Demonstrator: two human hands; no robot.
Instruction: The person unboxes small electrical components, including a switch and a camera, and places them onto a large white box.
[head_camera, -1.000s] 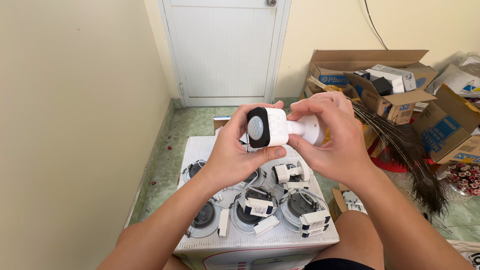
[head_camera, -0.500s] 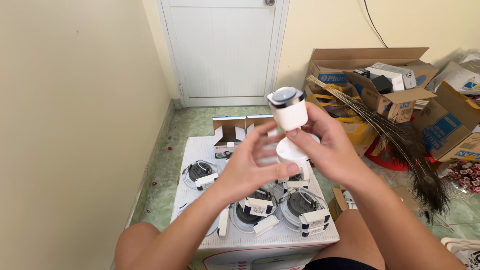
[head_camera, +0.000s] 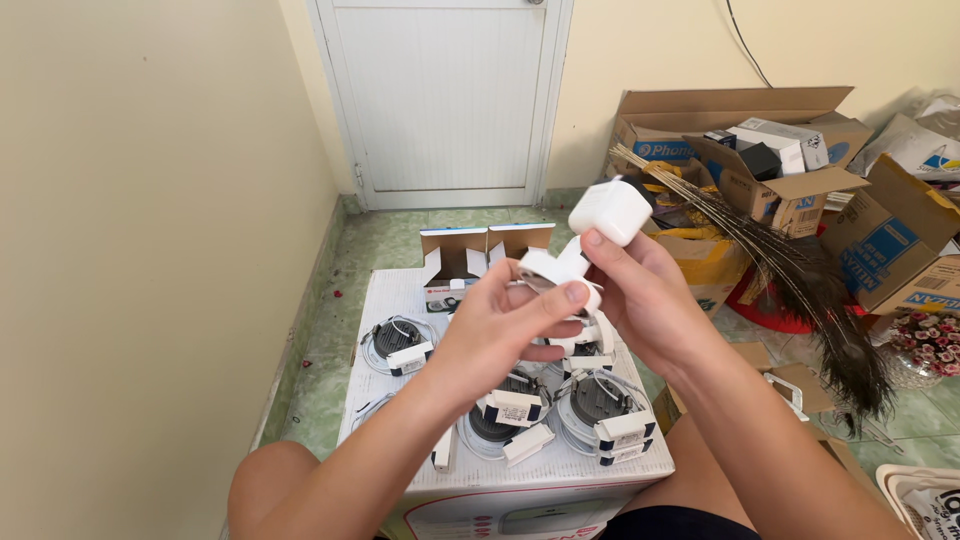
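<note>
- While both hands are working above it, the big white cardboard carton (head_camera: 400, 300) is sitting on the green tiled floor (head_camera: 385, 240), serving as a table.
- Behind the carton, a white panelled door (head_camera: 445, 95) is standing closed.
- Right of the carton, open brown cardboard boxes (head_camera: 760, 150) are lying piled.
- On the carton's top, round recessed lamps with coiled wires and white driver blocks (head_camera: 600, 410) are lying in rows.
- Above the carton's middle, the right hand (head_camera: 640, 295) is gripping a white cylindrical spotlight fitting (head_camera: 608, 212), tilted up.
- Just beside it, the left hand (head_camera: 505, 325) is pinching the fitting's white base bracket (head_camera: 548, 268).
</note>
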